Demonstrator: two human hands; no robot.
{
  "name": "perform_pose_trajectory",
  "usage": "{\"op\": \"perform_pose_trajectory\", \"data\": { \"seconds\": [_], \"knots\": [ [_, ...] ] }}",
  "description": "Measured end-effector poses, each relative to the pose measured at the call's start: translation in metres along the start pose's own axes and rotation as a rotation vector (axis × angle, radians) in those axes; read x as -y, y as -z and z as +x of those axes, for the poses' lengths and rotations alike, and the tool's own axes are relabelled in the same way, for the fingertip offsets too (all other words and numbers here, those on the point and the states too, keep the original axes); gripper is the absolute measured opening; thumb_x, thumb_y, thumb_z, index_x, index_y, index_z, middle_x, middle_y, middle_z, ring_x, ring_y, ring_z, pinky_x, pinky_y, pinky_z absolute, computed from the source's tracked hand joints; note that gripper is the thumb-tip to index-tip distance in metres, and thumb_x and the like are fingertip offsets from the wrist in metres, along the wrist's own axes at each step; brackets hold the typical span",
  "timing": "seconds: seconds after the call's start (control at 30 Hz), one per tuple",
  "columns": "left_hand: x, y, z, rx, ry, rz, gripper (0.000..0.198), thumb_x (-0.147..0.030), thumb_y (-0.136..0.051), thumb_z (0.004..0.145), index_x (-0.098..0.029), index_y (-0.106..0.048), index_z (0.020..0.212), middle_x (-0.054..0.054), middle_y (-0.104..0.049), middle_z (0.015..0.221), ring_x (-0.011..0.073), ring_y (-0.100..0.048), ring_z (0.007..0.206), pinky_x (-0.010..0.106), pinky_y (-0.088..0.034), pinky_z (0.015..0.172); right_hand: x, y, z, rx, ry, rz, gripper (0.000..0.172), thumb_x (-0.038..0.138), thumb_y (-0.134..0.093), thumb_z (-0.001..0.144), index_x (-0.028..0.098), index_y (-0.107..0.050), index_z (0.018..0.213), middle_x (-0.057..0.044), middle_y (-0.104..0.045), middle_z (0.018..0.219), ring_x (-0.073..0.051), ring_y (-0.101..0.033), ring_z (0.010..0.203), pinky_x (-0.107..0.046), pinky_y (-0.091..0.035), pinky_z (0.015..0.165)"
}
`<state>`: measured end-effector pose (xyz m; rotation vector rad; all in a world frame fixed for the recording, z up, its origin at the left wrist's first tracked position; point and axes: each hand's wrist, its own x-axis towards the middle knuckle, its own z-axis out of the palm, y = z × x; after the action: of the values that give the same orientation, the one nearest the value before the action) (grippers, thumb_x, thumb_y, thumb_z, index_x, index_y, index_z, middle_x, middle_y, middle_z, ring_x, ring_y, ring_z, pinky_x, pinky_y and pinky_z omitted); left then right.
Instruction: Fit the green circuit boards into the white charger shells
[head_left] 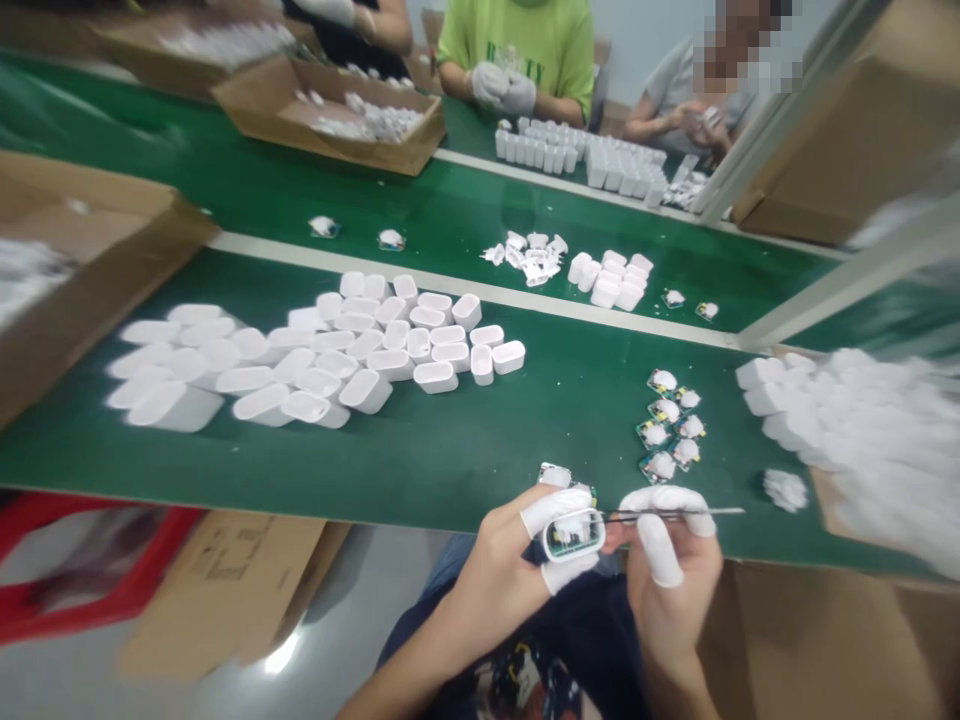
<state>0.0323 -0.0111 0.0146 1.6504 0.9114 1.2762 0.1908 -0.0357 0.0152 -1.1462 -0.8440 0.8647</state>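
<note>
Just hands [495,590], tweezers [675,514], white plastic case [571,535]

Just pinching a small white plastic case [571,535] in the left hand [487,570], tweezers [675,514] poked in from the right hand [667,600], white finger cots [660,550] on. Little circuit boards [664,425] in two loose rows straight ahead of the right hand, pile of white cases [315,350] way off left of both hands, on a green bench mat [525,450].

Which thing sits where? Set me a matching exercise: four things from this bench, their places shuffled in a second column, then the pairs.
Things: 1 tweezers; 2 white oval case; 3 heap of white cases; 4 cardboard box.
Places: A near side of the pale strip; B right hand; C far side of the pale strip; D left hand.
Pairs: 1B, 2D, 3A, 4C.
</note>
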Motion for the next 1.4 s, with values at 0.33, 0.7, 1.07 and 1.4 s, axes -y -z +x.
{"op": "perform_pose_trajectory", "data": {
  "seconds": [0.33,0.7,1.07,1.4],
  "knots": [
    [-0.004,0.005,-0.005,-0.007,0.024,0.034,0.029,-0.014,-0.083,0.086,-0.022,-0.072,0.111,0.004,-0.083,0.107,0.0169,-0.081,0.090,0.020,-0.062,0.085,0.003,0.003,-0.003,0.235,0.026,0.133,0.011,0.027,-0.076,0.097,0.023,-0.066,0.094,0.002,-0.068,0.076,-0.012,-0.065,0.049,-0.020,-0.050,0.042],
    [-0.011,0.006,-0.004,0.011,0.103,0.007,0.022,-0.018,-0.084,0.085,-0.022,-0.074,0.104,0.003,-0.085,0.105,0.0183,-0.082,0.090,0.022,-0.063,0.085,0.007,0.012,-0.004,0.244,-0.059,0.221,0.011,0.030,-0.075,0.098,0.024,-0.066,0.096,0.003,-0.071,0.073,-0.011,-0.066,0.049,-0.016,-0.049,0.041],
    [0.010,0.010,-0.004,0.058,-0.098,0.066,0.018,-0.014,-0.074,0.091,-0.022,-0.076,0.108,0.008,-0.084,0.103,0.0204,-0.082,0.088,0.026,-0.066,0.080,0.020,0.037,0.027,0.262,0.249,-0.391,0.030,0.042,-0.044,0.110,0.024,-0.054,0.089,0.000,-0.063,0.073,-0.017,-0.063,0.058,-0.029,-0.052,0.055],
    [0.068,0.033,0.009,-0.048,-0.040,0.271,0.021,-0.027,-0.074,0.092,-0.025,-0.077,0.112,0.006,-0.086,0.105,0.0240,-0.085,0.087,0.028,-0.069,0.077,-0.027,-0.016,0.129,0.957,0.157,-1.489,0.006,0.017,-0.070,0.098,0.013,-0.071,0.093,-0.006,-0.077,0.092,-0.022,-0.075,0.085,-0.039,-0.060,0.083]
  ]
}}
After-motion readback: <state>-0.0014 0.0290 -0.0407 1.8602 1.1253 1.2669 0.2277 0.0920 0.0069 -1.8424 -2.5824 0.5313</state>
